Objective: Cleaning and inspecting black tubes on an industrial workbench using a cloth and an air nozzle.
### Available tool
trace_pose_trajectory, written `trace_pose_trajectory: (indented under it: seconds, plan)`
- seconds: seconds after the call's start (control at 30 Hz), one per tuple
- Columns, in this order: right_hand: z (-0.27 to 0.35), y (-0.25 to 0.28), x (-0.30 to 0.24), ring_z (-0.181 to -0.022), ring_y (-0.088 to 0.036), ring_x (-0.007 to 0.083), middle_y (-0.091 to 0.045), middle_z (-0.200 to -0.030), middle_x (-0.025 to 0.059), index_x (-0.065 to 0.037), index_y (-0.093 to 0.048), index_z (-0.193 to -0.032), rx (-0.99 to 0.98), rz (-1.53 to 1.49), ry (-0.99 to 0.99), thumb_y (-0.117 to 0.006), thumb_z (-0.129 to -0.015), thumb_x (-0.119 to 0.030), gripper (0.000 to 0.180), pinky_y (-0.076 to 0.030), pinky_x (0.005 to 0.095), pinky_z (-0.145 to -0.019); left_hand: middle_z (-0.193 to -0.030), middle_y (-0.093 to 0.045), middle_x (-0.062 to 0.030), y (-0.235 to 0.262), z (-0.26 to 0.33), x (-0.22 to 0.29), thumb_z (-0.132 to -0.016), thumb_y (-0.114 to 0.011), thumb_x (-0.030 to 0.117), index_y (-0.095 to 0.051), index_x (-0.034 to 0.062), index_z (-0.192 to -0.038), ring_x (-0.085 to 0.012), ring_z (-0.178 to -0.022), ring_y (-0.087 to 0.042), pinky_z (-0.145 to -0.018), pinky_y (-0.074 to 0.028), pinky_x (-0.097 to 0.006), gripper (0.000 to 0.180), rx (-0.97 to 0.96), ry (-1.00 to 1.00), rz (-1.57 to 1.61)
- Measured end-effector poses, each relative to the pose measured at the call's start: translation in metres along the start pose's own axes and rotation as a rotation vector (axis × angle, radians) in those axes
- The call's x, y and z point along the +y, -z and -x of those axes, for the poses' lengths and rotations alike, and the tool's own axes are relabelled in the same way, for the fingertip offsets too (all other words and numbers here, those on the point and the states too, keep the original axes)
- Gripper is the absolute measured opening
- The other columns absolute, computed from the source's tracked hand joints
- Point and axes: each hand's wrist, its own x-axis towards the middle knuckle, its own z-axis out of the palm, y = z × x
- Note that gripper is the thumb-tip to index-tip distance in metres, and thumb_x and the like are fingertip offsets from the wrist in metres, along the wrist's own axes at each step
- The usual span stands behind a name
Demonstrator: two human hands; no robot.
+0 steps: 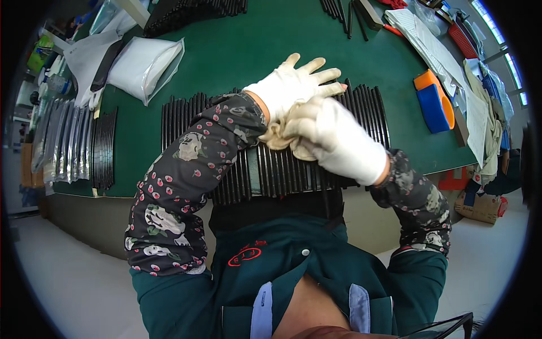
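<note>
Pale cloth gloves (347, 138), matt and wrinkled, cover your hands above smooth black rods (288, 175) with a dull sheen; your printed sleeves (186, 181) are matt cloth, the green tabletop (254, 51) smooth, the bag (132, 70) glossy plastic, the carton (474, 208) matt cardboard.

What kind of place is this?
Probably a workshop or small factory: many black rods lie side by side on a big green worktable, with long plastic-wrapped packs at the left.
</note>
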Motion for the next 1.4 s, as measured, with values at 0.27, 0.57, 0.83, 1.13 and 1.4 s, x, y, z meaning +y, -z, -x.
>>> trace_pose_trajectory:
  seconds: [0.27,0.57,0.83,1.13,1.4]
  plan:
    - [-0.011,-0.001,-0.038,-0.075,-0.061,0.0236,-0.062,-0.079,0.0068,-0.008,-0.067,-0.092,-0.074,-0.299,0.195,-0.064,-0.077,-0.010,0.016,-0.049,0.0350,-0.065,-0.153,-0.033,-0.0060,-0.003,0.005,-0.001,-0.094,-0.051,0.046,-0.037,0.0218,-0.146,-0.0307,-0.143,-0.028,-0.114,-0.024,-0.056,0.059,0.078,0.065,0.151]
    - [0.003,-0.019,-0.037,-0.081,-0.060,0.0267,-0.062,-0.084,0.0051,-0.007,-0.061,-0.087,-0.191,-0.461,0.140,-0.067,-0.071,-0.004,0.017,-0.050,0.0368,-0.075,-0.156,-0.029,-0.0031,-0.005,0.002,-0.001,-0.096,-0.041,0.055,-0.035,0.0277,-0.148,-0.0280,-0.145,-0.022,-0.116,-0.020,-0.055,0.059,0.029,0.085,0.172]
    - [0.015,0.021,-0.050,-0.080,-0.059,0.0288,-0.062,-0.086,0.0073,-0.008,-0.065,-0.092,-0.290,-0.327,0.026,-0.068,-0.070,-0.009,0.022,-0.049,0.0387,-0.070,-0.152,-0.034,-0.0061,-0.006,0.003,0.001,-0.094,-0.051,0.047,-0.040,0.0219,-0.144,-0.0296,-0.142,-0.030,-0.113,-0.026,-0.054,0.058,0.118,0.051,0.157]
    - [0.098,0.028,-0.081,-0.080,-0.063,0.0310,-0.069,-0.087,0.0121,-0.004,-0.068,-0.099,-0.527,-0.561,-0.440,-0.059,-0.076,0.001,0.025,-0.053,0.0374,-0.072,-0.150,-0.036,-0.0093,-0.006,0.007,-0.001,-0.095,-0.052,0.043,-0.039,0.0157,-0.144,-0.0299,-0.141,-0.031,-0.113,-0.025,-0.054,0.058,0.238,0.024,0.080]
    - [0.083,0.007,-0.076,-0.056,-0.055,0.0090,-0.068,-0.081,0.0086,0.006,-0.063,-0.102,-0.385,-0.709,-0.632,-0.046,-0.093,0.005,0.020,-0.047,0.0211,-0.052,-0.150,-0.036,-0.0110,0.030,0.059,0.002,-0.091,-0.058,0.036,-0.039,0.0143,-0.144,-0.0300,-0.140,-0.032,-0.113,-0.025,-0.053,0.060,0.208,-0.004,0.098]
